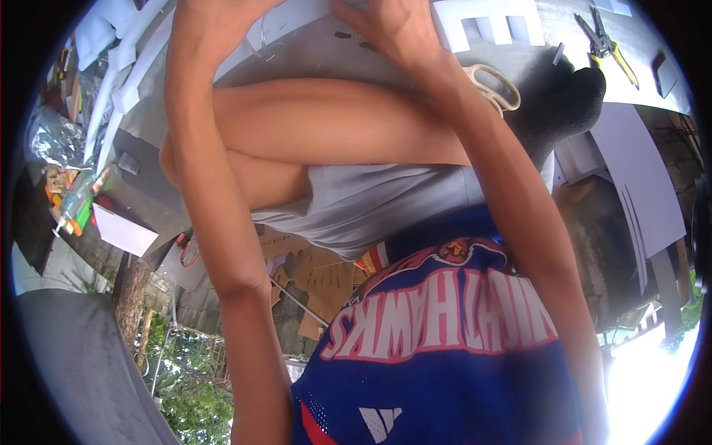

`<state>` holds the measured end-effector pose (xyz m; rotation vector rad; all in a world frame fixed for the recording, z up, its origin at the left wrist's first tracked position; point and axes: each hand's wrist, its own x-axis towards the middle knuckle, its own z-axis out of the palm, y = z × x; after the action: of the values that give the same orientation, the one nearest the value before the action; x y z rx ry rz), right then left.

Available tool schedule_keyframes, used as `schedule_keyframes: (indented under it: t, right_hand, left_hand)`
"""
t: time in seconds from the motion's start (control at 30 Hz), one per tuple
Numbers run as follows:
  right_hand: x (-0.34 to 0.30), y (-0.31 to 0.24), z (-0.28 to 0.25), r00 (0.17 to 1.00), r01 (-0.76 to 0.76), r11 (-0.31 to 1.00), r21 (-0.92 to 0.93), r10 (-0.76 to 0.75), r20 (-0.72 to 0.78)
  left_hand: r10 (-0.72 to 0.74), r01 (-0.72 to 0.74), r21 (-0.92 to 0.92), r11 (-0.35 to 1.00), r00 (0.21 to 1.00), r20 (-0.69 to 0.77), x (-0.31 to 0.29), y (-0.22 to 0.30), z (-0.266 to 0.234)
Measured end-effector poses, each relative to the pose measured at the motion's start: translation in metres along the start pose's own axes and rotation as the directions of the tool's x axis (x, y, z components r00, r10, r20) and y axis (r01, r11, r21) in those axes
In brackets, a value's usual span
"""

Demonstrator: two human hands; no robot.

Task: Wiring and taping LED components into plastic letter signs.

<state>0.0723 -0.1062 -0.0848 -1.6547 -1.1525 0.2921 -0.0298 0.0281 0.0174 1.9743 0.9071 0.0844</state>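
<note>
Both my hands reach to the upper edge of the head view, which cuts them off. My left hand (pixel 215 13) shows its wrist and back, while its fingers lie mostly out of the picture. Of my right hand (pixel 397 26), the back and part of a thumb or finger show; whether it holds anything is hidden. A white cut-out piece with square notches (pixel 489 37) lies just right of my right hand. Beside my right forearm are cream-coloured scissors handles (pixel 512 95). Small dark scraps (pixel 343 35) and thin curled pale strips lie on the grey surface between my hands.
Yellow-handled pliers (pixel 607 49) lie at the far right, near a small dark flat object (pixel 664 73). My crossed legs (pixel 334 122) and dark-socked foot (pixel 567 100) are below my hands. White strips (pixel 122 96) and crumpled clear plastic (pixel 55 139) fill the left side.
</note>
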Motion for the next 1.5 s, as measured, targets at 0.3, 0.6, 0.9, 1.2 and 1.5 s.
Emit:
schedule_keyframes:
  t: [0.3,0.6,0.9,1.2,1.5]
  right_hand:
    - [0.0,-0.006,0.019,0.999,-0.034,0.992,0.121,0.035,-0.003]
    - [0.002,-0.003,0.028,0.998,-0.06,0.984,0.169,0.065,-0.025]
    - [0.002,0.001,0.034,0.991,0.053,0.991,0.125,-0.037,-0.125]
    - [0.001,0.001,0.038,0.982,0.087,0.991,0.103,-0.068,-0.176]
    - [0.0,0.002,0.042,0.99,0.066,0.991,0.118,-0.05,-0.135]
  left_hand:
    - [0.095,-0.096,0.143,0.985,0.995,0.015,-0.019,-0.001,-0.001]
    - [0.133,-0.134,0.123,0.983,0.991,0.016,-0.015,-0.017,0.005]
    - [0.174,-0.177,0.205,0.963,0.984,0.034,-0.008,-0.035,0.008]
    - [0.239,-0.235,0.356,0.904,0.97,0.035,-0.014,-0.014,0.018]
    - [0.411,-0.377,0.386,0.842,0.912,-0.006,-0.013,-0.04,0.02]
